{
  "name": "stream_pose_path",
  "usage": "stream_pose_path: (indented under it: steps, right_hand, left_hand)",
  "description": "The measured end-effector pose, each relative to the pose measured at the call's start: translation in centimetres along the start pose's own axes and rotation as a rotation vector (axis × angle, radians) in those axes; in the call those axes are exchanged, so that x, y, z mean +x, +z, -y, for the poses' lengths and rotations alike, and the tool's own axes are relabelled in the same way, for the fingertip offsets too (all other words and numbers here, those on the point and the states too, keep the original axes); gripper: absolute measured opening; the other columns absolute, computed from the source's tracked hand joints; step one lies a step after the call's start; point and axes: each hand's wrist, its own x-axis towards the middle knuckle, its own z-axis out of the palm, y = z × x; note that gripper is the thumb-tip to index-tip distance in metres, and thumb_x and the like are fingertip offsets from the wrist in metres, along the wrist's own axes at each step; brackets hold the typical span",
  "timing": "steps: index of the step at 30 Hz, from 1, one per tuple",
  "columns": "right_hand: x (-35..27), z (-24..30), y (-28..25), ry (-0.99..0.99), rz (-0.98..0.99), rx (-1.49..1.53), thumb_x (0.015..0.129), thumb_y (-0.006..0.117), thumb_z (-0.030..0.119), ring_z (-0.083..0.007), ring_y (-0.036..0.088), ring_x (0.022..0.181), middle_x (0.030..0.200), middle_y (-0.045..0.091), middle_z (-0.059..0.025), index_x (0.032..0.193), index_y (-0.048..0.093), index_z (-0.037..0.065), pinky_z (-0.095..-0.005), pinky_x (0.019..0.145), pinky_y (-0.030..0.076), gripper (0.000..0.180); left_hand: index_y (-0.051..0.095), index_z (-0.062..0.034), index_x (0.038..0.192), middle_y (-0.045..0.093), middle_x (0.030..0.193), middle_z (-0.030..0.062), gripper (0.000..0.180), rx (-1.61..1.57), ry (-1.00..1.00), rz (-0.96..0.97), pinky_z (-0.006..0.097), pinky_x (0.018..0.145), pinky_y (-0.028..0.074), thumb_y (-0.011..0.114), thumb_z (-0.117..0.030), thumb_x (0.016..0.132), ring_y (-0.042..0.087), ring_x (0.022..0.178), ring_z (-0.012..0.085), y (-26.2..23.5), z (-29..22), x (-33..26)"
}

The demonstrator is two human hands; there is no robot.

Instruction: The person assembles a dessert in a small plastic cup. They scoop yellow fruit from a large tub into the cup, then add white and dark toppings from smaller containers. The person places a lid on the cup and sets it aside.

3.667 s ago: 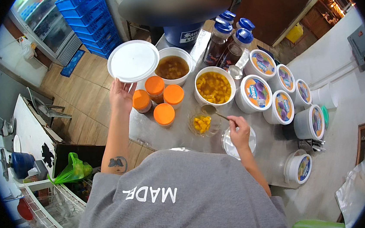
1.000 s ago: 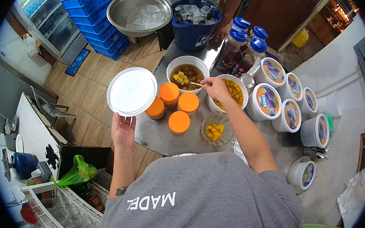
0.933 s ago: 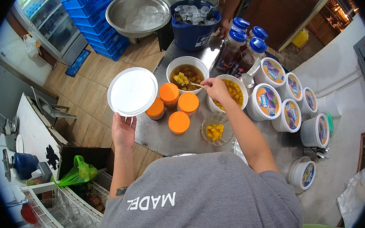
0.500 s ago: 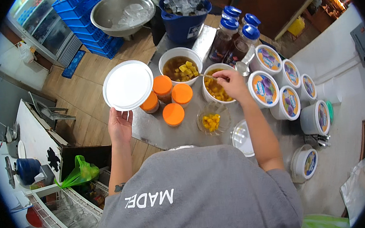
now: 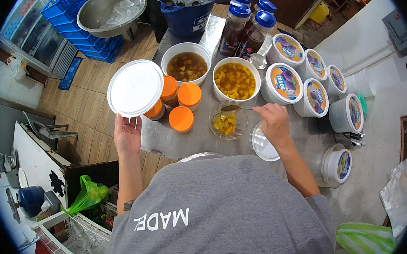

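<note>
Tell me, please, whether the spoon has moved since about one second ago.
Yes; judged against the tub of brown liquid, the spoon in the right hand has moved from that tub toward the person, to over the glass bowl.

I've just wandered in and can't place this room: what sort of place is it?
Probably a small food and drinks kitchen, perhaps an eatery's back room: a white tub of yellow cubes, several blue-lidded pitchers and a blue bucket of bottles suggest it.

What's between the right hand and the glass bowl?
A spoon: the right hand holds its handle, and its other end is over the glass bowl. The head view shows it.
</note>
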Motion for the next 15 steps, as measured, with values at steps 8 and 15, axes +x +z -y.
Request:
stream_pose_path:
  steps: [8,15]
  right_hand:
    - [-0.2,-0.3,-0.4,0.022,0.009,0.083,0.076,0.061,0.001,-0.0216,0.056,0.078,0.080,0.062,0.0004,0.095,0.071,0.014,-0.0354,0.073,0.038,0.025]
    - [1.3,-1.7,0.7,0.474,0.092,0.574,0.085,0.062,0.004,-0.0232,0.064,0.074,0.085,0.068,-0.0079,0.097,0.073,0.006,-0.0340,0.068,0.049,0.016]
  left_hand:
    - [0.054,-0.0137,0.123,0.059,0.118,-0.0006,0.029,0.001,0.024,-0.026,0.037,0.095,0.046,0.052,-0.033,0.101,0.055,0.107,0.0165,-1.0,-0.7,-0.5]
    - [0.053,-0.0140,0.123,0.059,0.118,-0.0004,0.030,-0.008,0.028,-0.067,0.038,0.095,0.046,0.052,-0.033,0.101,0.056,0.106,0.0173,-2.3,-0.6,-1.5]
